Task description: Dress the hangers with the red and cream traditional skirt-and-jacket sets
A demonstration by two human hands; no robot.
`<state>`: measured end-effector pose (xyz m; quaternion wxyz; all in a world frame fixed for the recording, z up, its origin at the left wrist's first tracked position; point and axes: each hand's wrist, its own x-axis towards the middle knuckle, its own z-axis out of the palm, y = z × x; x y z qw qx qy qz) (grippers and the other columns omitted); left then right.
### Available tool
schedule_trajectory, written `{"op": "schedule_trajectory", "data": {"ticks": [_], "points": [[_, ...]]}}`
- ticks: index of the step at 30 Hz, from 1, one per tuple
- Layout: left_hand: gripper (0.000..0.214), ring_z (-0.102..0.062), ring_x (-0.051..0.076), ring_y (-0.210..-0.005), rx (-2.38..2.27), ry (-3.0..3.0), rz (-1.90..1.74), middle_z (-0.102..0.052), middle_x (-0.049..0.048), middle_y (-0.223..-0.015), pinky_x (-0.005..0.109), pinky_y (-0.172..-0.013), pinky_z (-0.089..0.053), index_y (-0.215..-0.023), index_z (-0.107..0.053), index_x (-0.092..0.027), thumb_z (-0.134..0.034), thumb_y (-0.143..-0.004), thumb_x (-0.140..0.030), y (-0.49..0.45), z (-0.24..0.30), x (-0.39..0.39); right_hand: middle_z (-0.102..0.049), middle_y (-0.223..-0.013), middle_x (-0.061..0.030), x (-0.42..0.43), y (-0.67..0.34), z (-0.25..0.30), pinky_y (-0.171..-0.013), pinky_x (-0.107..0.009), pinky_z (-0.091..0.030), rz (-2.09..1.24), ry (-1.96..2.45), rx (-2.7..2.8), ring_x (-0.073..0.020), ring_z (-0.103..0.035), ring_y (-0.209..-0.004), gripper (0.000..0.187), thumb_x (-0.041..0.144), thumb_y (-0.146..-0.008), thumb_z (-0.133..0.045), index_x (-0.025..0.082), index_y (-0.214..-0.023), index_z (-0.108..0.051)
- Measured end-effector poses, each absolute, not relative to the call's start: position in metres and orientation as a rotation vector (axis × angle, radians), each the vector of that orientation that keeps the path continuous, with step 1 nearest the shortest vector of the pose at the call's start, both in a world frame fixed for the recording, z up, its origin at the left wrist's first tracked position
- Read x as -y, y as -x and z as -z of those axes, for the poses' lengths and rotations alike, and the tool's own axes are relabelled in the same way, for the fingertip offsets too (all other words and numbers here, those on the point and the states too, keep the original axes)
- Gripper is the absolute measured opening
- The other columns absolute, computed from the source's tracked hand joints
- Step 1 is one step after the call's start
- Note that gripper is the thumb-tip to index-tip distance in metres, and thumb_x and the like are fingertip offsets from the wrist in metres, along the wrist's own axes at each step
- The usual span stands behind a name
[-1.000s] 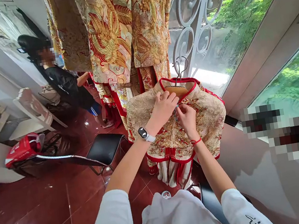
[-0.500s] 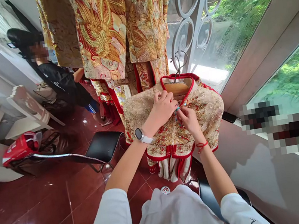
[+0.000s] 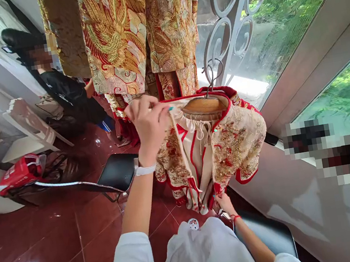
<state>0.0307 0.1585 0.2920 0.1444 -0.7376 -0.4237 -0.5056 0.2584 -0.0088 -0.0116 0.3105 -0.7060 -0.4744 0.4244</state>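
Observation:
An embroidered jacket (image 3: 238, 143), cream and gold with red trim, hangs on a wooden hanger (image 3: 204, 105) before me. Its front is parted, and a pale inner garment (image 3: 193, 145) with a gathered neck and tied strings shows between the panels. My left hand (image 3: 150, 124) is closed on the upper edge of the left panel by the collar, pulling it outward. Down at the hem, my right hand (image 3: 225, 204) pinches the lower corner of the right panel. Part of the left panel is hidden behind my left hand and wrist.
More gold embroidered garments (image 3: 117, 38) hang behind the jacket. Black chairs stand at left (image 3: 118, 173) and right (image 3: 266, 231). A window (image 3: 279, 34) with a scrolled metal grille (image 3: 227, 21) is at right. Another person (image 3: 61, 87) is at far left, near a red bag (image 3: 18, 173).
Both hands were together at the jacket's collar, with the front closed. The left hand has drawn one panel up and left; the right hand has dropped to the hem. The front now gapes.

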Motion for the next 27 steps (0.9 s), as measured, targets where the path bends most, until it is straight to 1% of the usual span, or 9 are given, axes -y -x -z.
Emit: {"op": "schedule_trajectory", "data": {"ticks": [3,6,8,11,13,16,18,21,27], "points": [[0.018,-0.055,0.028,-0.123,1.287,2.121,1.541,-0.061,0.0089,-0.121,0.051,-0.11,-0.041,-0.107,-0.064,-0.024,-0.057,-0.096,-0.037,-0.017,-0.283,-0.154,-0.053,-0.048,-0.0037,0.016,-0.304,-0.006,-0.043,-0.032,-0.042,-0.915,1.914,1.174,-0.0227,-0.055,-0.044,0.035,0.049,-0.08,-0.051,0.023,-0.056,-0.054],[0.073,-0.039,0.036,-0.143,1.402,2.197,1.463,-0.045,0.0172,-0.148,0.056,-0.119,-0.033,-0.141,-0.044,-0.022,-0.076,-0.08,-0.044,-0.025,-0.251,-0.129,-0.068,-0.09,-0.0134,0.005,-0.333,-0.042,-0.069,-0.045,-0.056,-0.227,1.817,1.07,-0.0325,-0.068,-0.084,0.039,0.055,-0.085,-0.052,0.022,-0.099,-0.067],[0.101,-0.024,0.044,-0.151,1.528,2.246,1.302,-0.03,0.0235,-0.159,0.065,-0.121,-0.025,-0.152,-0.029,-0.02,-0.084,-0.07,-0.042,-0.039,-0.222,-0.113,-0.059,-0.129,-0.0231,-0.015,-0.328,-0.068,-0.094,-0.06,-0.05,0.199,1.696,1.092,-0.0409,-0.058,-0.119,0.066,0.059,-0.08,-0.063,0.018,-0.132,-0.055],[0.105,-0.008,0.05,-0.154,1.708,2.152,1.214,-0.014,0.0287,-0.165,0.075,-0.117,-0.019,-0.155,-0.024,-0.017,-0.083,-0.071,-0.039,-0.06,-0.184,-0.11,-0.025,-0.159,-0.0299,-0.058,-0.3,-0.1,-0.109,-0.079,-0.023,0.419,1.646,1.292,-0.05,-0.02,-0.149,0.096,0.058,-0.077,-0.072,0.015,-0.153,-0.031],[0.096,-0.005,0.049,-0.154,1.752,2.028,1.28,-0.013,0.0298,-0.166,0.076,-0.117,-0.018,-0.154,-0.028,-0.014,-0.079,-0.077,-0.039,-0.064,-0.167,-0.119,-0.017,-0.163,-0.0285,-0.084,-0.291,-0.113,-0.107,-0.084,-0.014,0.438,1.664,1.323,-0.0504,-0.006,-0.152,0.081,0.049,-0.086,-0.065,0.016,-0.153,-0.034],[0.062,-0.02,0.038,-0.155,1.655,1.995,1.389,-0.035,0.0212,-0.161,0.065,-0.122,-0.024,-0.149,-0.043,-0.019,-0.06,-0.09,-0.027,-0.047,-0.156,-0.139,-0.021,-0.165,-0.0188,-0.099,-0.308,-0.122,-0.11,-0.082,-0.015,0.448,1.627,1.257,-0.0448,-0.005,-0.154,0.043,0.034,-0.095,-0.052,0.022,-0.136,-0.058],[0.05,-0.038,0.029,-0.148,1.555,2.043,1.464,-0.054,0.0134,-0.15,0.054,-0.121,-0.033,-0.14,-0.056,-0.023,-0.047,-0.092,-0.016,-0.026,-0.159,-0.149,-0.029,-0.163,-0.0145,-0.097,-0.33,-0.129,-0.115,-0.075,-0.021,0.463,1.545,1.199,-0.0401,-0.016,-0.154,0.031,0.029,-0.096,-0.047,0.023,-0.118,-0.068],[0.046,-0.062,0.025,-0.125,1.461,2.025,1.623,-0.072,0.009,-0.125,0.046,-0.111,-0.047,-0.119,-0.071,-0.023,-0.04,-0.088,-0.01,0.008,-0.18,-0.163,-0.045,-0.153,-0.0172,-0.094,-0.359,-0.146,-0.116,-0.067,-0.03,0.483,1.395,1.117,-0.0354,-0.041,-0.145,0.031,0.03,-0.1,-0.039,0.019,-0.106,-0.068],[0.028,-0.071,0.024,-0.095,1.532,2.163,1.792,-0.077,0.0074,-0.095,0.038,-0.093,-0.055,-0.092,-0.075,-0.02,-0.048,-0.082,-0.016,0.049,-0.245,-0.241,-0.07,-0.106,-0.0161,-0.129,-0.4,-0.196,-0.092,-0.048,-0.052,0.409,1.443,1.071,-0.029,-0.069,-0.099,0.032,0.031,-0.096,-0.037,0.015,-0.108,-0.063]]}}
